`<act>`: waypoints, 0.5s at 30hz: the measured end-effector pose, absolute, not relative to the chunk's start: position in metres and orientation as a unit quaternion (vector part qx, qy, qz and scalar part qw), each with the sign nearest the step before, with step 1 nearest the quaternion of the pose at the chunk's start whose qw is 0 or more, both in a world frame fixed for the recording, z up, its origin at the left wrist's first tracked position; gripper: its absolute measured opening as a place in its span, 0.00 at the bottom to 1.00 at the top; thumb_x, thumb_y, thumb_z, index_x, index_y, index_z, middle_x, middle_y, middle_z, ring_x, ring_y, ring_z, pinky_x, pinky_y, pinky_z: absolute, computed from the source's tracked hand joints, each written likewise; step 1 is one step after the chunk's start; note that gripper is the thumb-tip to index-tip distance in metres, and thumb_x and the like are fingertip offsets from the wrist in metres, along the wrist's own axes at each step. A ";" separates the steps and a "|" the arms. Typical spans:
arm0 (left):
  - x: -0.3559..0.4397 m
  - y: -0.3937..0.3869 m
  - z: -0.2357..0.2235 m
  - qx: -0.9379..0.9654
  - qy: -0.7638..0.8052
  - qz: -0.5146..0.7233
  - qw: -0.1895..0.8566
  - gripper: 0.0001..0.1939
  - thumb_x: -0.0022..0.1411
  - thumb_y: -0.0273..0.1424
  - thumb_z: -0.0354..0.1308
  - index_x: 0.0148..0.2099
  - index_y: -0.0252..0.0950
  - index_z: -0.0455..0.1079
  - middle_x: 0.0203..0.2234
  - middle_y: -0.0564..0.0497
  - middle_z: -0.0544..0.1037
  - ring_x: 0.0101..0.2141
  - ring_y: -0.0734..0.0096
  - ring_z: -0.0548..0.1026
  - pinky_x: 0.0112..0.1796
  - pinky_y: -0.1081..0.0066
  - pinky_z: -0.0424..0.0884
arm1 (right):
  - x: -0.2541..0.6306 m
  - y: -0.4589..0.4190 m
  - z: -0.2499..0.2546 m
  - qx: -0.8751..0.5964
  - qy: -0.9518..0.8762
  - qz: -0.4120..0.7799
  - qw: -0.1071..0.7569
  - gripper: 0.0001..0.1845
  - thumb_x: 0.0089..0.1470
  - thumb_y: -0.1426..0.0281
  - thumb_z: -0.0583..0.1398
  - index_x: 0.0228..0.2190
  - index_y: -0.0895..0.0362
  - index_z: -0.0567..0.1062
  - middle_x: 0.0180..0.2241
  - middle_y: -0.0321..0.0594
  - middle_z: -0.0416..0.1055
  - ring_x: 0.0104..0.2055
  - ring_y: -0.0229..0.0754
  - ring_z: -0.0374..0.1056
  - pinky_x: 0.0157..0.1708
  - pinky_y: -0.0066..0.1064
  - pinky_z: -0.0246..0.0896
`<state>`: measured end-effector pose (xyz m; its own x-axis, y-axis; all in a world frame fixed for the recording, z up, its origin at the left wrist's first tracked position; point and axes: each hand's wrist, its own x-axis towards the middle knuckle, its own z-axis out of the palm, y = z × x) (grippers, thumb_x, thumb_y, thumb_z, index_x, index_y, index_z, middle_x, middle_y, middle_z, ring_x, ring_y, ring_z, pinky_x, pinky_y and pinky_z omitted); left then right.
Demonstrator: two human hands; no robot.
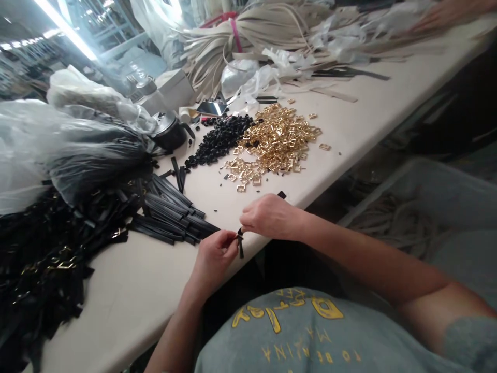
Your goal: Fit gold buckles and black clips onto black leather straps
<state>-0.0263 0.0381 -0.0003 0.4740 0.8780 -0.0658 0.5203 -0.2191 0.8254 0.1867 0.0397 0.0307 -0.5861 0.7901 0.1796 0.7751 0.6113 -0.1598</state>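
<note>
My left hand [218, 252] pinches a short black strap [241, 247] over the table's front edge, and one end of it hangs down. Close against it, my right hand [267, 216] has its fingers closed at the strap's upper end, where a small bit of metal seems to show. Whether a buckle is there is hidden by the fingers. Beyond my hands lies a heap of gold buckles [281, 134], beside a pile of small black loops [223, 137]. Left of my left hand, several flat black straps [171, 212] lie in a bundle.
A mound of black straps with gold buckles [58, 264] covers the table's left, with plastic bags [97, 140] behind. A lidded dark pot [170, 132], a phone [212, 108] and bundled beige strips [264, 28] stand or lie farther back. Another person's hand [446, 14] is at upper right.
</note>
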 end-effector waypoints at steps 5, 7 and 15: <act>-0.017 0.044 -0.010 0.543 0.505 0.336 0.581 0.09 0.55 0.36 0.62 0.32 0.35 0.74 0.24 0.52 0.76 0.24 0.73 0.73 0.29 0.75 0.68 | 0.179 0.048 0.010 -0.470 -0.813 0.013 0.344 0.08 0.61 0.70 0.59 0.32 0.59 0.76 0.38 0.43 0.75 0.42 0.43 0.69 0.45 0.35 0.58; -0.012 0.044 -0.013 0.473 0.499 0.381 0.618 0.10 0.53 0.37 0.64 0.33 0.35 0.74 0.26 0.52 0.77 0.25 0.74 0.73 0.30 0.74 0.70 | 0.177 0.040 0.000 -0.510 -0.765 0.089 0.383 0.09 0.60 0.67 0.60 0.31 0.60 0.76 0.35 0.42 0.74 0.38 0.42 0.69 0.41 0.32 0.60; 0.002 0.040 -0.014 0.469 0.459 0.402 0.638 0.11 0.53 0.37 0.67 0.35 0.35 0.77 0.28 0.52 0.77 0.28 0.75 0.71 0.32 0.75 0.69 | 0.169 0.031 -0.017 -0.405 -0.658 0.412 0.483 0.15 0.59 0.62 0.61 0.43 0.57 0.78 0.41 0.43 0.75 0.44 0.43 0.70 0.47 0.34 0.64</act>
